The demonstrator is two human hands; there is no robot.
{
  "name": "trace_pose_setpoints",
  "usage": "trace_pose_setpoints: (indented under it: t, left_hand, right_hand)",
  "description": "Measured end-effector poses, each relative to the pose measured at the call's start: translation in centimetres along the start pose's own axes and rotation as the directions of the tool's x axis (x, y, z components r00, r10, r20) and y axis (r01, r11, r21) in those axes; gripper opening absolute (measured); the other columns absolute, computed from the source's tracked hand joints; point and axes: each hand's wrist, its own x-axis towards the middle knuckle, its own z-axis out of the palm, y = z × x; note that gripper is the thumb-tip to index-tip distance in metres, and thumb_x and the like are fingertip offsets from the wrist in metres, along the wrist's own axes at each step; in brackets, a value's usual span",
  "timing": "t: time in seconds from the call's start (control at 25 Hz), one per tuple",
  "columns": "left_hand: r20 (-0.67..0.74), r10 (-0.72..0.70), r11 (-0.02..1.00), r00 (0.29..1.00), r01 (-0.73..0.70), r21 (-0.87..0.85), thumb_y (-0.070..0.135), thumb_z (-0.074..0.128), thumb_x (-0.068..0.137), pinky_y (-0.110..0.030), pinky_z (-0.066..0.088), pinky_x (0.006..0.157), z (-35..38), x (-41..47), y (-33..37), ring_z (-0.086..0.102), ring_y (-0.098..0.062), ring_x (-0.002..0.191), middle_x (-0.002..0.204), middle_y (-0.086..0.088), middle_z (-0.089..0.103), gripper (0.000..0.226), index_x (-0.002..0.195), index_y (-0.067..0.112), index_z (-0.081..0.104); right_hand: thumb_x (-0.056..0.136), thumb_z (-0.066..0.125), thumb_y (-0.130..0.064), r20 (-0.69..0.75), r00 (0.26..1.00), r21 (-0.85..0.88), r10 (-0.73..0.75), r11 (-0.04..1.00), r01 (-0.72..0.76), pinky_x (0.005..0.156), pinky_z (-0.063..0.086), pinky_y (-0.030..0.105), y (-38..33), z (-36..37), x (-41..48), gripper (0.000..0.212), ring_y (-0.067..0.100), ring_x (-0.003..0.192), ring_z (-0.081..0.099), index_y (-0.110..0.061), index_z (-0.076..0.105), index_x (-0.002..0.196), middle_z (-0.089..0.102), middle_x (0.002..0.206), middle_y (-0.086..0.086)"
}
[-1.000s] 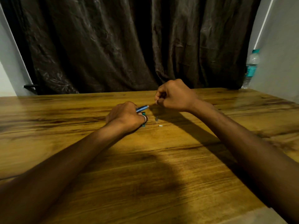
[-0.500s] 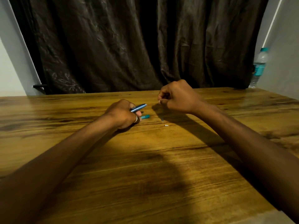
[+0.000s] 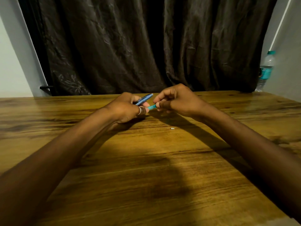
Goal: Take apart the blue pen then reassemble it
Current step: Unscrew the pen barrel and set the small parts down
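My left hand (image 3: 126, 108), with a ring on one finger, grips the blue pen barrel (image 3: 145, 99), whose end sticks out up and to the right. My right hand (image 3: 177, 100) pinches one end of a short teal pen piece (image 3: 152, 107) between thumb and fingers. The piece's other end touches my left fingertips. Both hands meet near the far middle of the wooden table (image 3: 146, 168). A tiny white pen part (image 3: 172, 128) lies loose on the table in front of my right hand.
A dark curtain (image 3: 146, 46) hangs behind the table's far edge. A clear water bottle with a teal label (image 3: 266, 70) stands at the far right by the wall.
My right hand has moved left and down and taken hold of the teal piece that lay on the table. My left hand with the barrel shifted slightly toward it.
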Motion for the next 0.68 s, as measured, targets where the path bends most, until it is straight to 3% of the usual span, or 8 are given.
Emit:
trace_pose_setpoints:
  t: [0.08,0.2,0.44,0.6,0.68]
  left_hand:
    - [0.002,-0.004,1.0,1.0,0.004,0.026,0.016,0.074,0.086,-0.04,0.055,0.093,-0.2,-0.1,0.1,0.071,-0.025,0.099,0.099,-0.008,0.076,0.013,0.098,0.021,0.075]
    - [0.011,-0.006,0.999,1.0,0.005,0.033,0.017,0.073,0.086,-0.044,0.053,0.098,-0.2,-0.3,0.3,0.069,-0.027,0.104,0.102,-0.01,0.076,0.014,0.099,0.021,0.075]
    - [-0.01,-0.003,1.0,1.0,0.003,0.017,0.016,0.074,0.086,-0.029,0.05,0.081,-0.4,-0.1,0.7,0.066,-0.017,0.086,0.098,-0.009,0.076,0.01,0.089,0.026,0.073]
    - [-0.019,-0.036,0.996,0.999,0.038,0.081,0.017,0.073,0.087,-0.038,0.053,0.094,-1.1,-0.3,0.0,0.069,-0.023,0.099,0.102,-0.009,0.075,0.012,0.098,0.022,0.074]
    - [-0.043,-0.063,0.994,0.997,0.067,0.081,0.018,0.073,0.087,-0.038,0.053,0.094,-1.5,-0.3,-0.3,0.068,-0.022,0.101,0.103,-0.008,0.074,0.013,0.1,0.021,0.074]
  right_hand:
    - [0.088,0.069,-0.001,0.014,1.0,0.032,-0.009,0.999,0.009,0.064,0.056,0.021,-0.3,0.1,-0.1,0.013,0.018,0.075,0.072,-0.007,0.074,0.099,0.076,0.085,0.014]
    - [0.088,0.066,0.004,0.014,1.0,0.061,-0.005,0.998,0.004,0.063,0.057,0.02,-0.4,-0.1,-0.1,0.014,0.018,0.074,0.068,-0.002,0.072,0.099,0.073,0.082,0.015]
    - [0.09,0.063,0.007,-0.003,1.0,0.116,0.001,0.993,-0.001,0.062,0.056,0.014,-0.7,0.0,-0.3,0.015,0.007,0.068,0.066,0.006,0.068,0.104,0.068,0.08,0.012]
    - [0.088,0.067,0.005,-0.121,0.993,0.098,0.007,0.995,0.005,0.063,0.055,0.019,0.3,-0.8,0.4,0.018,0.004,0.062,0.067,-0.013,0.069,0.087,0.068,0.072,0.002]
    - [0.086,0.071,0.001,-0.158,0.987,0.014,-0.018,1.0,0.021,0.064,0.055,0.02,0.8,-1.2,0.7,0.021,0.003,0.064,0.069,-0.019,0.068,0.087,0.07,0.072,-0.002]
